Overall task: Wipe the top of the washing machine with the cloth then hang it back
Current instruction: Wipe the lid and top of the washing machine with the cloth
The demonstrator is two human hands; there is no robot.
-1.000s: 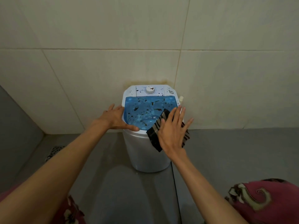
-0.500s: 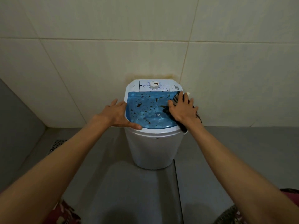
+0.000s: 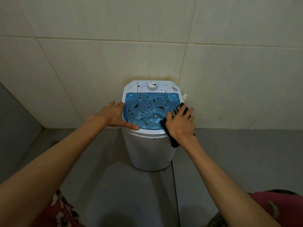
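Note:
A small white washing machine [image 3: 147,149] stands on the floor against the tiled wall. Its blue see-through lid [image 3: 147,112] is spattered with dark brown spots, and so is the white panel with the dial [image 3: 152,86] behind it. My right hand [image 3: 179,124] lies flat on a dark striped cloth [image 3: 173,141], pressing it onto the lid's right front edge. Part of the cloth hangs down the machine's right side. My left hand [image 3: 114,116] rests on the left rim, fingers spread, thumb along the front edge.
Beige wall tiles [image 3: 229,79] rise right behind the machine, with a brown stain above it. A floor drain [image 3: 53,143] lies at the left on the grey floor [image 3: 131,194]. A small white cap [image 3: 185,96] sticks out at the machine's back right. My patterned red clothing shows at the bottom corners.
My right hand has slid the cloth from the lid's right middle back toward the front right corner. My left hand has stayed on the left rim.

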